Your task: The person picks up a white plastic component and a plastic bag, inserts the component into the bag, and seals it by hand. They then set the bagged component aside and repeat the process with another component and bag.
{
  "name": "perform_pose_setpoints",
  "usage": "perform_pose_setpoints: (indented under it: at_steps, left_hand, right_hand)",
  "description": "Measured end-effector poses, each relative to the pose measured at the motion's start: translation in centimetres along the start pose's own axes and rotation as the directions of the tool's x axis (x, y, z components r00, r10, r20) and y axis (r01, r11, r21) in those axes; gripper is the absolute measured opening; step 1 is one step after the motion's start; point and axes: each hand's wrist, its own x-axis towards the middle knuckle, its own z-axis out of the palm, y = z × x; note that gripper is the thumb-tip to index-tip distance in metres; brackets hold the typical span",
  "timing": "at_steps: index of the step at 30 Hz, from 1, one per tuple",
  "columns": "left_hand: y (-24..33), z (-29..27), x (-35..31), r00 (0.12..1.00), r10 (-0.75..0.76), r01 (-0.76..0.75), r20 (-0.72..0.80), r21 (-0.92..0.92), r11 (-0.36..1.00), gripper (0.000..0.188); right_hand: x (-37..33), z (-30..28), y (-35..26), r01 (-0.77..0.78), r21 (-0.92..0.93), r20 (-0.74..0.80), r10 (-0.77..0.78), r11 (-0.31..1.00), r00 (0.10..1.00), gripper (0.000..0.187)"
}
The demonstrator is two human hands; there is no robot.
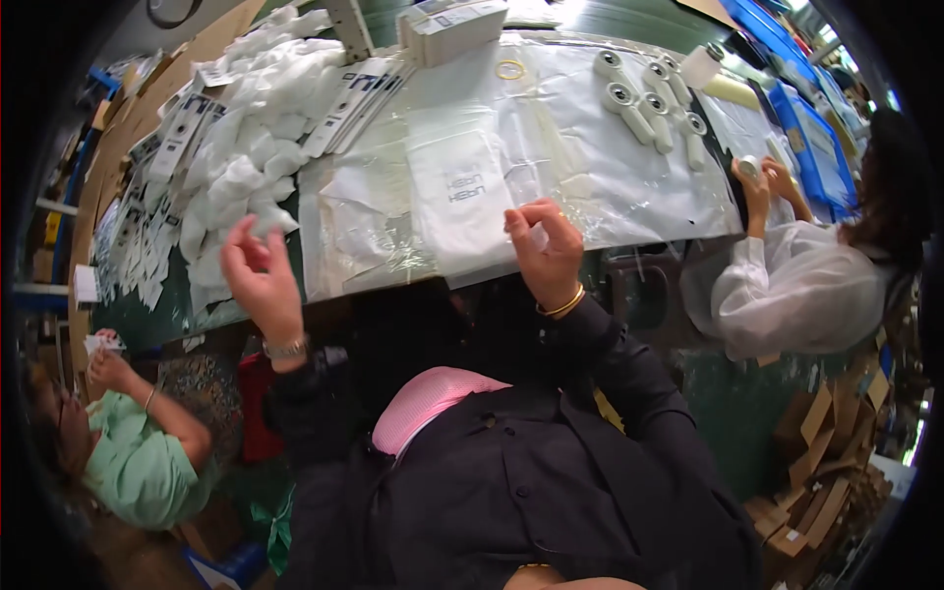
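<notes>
My left hand [262, 280] hovers at the table's front edge, beside a heap of white wrapped pieces [261, 147]. Its thumb and fingers are apart and nothing shows between them. Opposite it, my right hand [548, 254] is raised with the fingers curled in and pressed together. A pale patch shows at the fingers; whether it is a held thing or the plastic behind, I cannot make out. Between the hands, a flat white printed bag [454, 182] lies on the plastic-covered table [369, 261]. Printed cards [359, 103] lie fanned beside the heap.
White boxes [452, 31] and a yellow rubber band [509, 70] are at the back. Several white round-headed handheld devices [654, 103] lie right. A co-worker at the right holds a similar white piece [750, 167]; another at the left holds a white card [103, 342]. Blue bins [811, 143] stand far right.
</notes>
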Motion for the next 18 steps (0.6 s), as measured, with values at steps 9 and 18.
perform_pose_setpoints:
  at_steps: [9, 18]
  left_hand:
    - [11.4, 2.2, -7.6, 0.258, 0.391, 0.360, 0.883, -0.464, 0.810, 0.030]
    - [11.4, 2.4, -9.2, 0.383, 0.246, 0.366, 0.890, -0.391, 0.844, 0.023]
  right_hand:
    - [3.8, -4.7, -1.5, -0.121, -0.024, 0.365, 0.122, 0.992, 0.923, 0.037]
    - [18.5, -11.2, 9.4, -0.721, 0.053, 0.095, 0.716, 0.690, 0.692, 0.066]
